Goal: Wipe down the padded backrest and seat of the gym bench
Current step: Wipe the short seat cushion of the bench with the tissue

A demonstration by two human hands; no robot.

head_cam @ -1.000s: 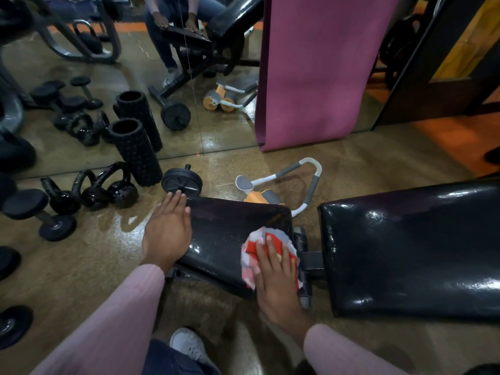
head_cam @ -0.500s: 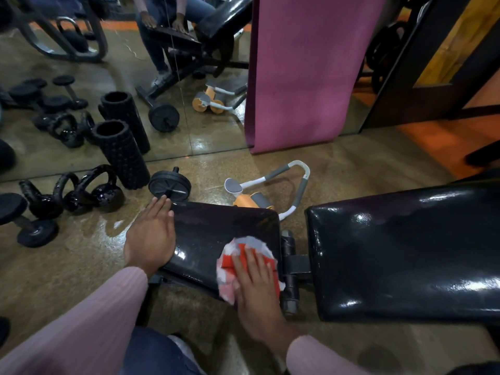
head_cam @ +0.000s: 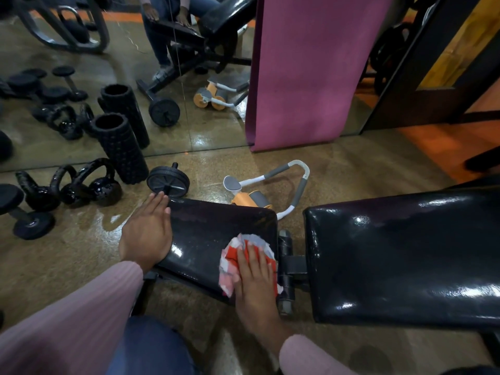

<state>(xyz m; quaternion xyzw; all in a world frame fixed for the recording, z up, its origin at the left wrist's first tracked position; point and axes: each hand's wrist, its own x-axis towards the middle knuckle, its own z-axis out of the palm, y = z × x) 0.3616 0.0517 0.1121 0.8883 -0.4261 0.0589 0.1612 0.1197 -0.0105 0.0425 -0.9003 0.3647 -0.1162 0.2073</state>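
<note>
The gym bench has a small black padded seat in the centre and a larger shiny black backrest to its right, joined by a metal hinge. My right hand lies flat on a red, white and grey cloth, pressing it onto the seat's right near corner. At the seat's left end, my left hand rests palm down with fingers together, holding nothing.
On the floor beyond the seat lie an ab wheel, an orange and grey roller with handles, kettlebells, dumbbells and an upright foam roller. A purple mat leans on the wall mirror.
My right hand has slid the cloth slightly toward the near right corner of the seat. My left hand stays at the seat's left end.
</note>
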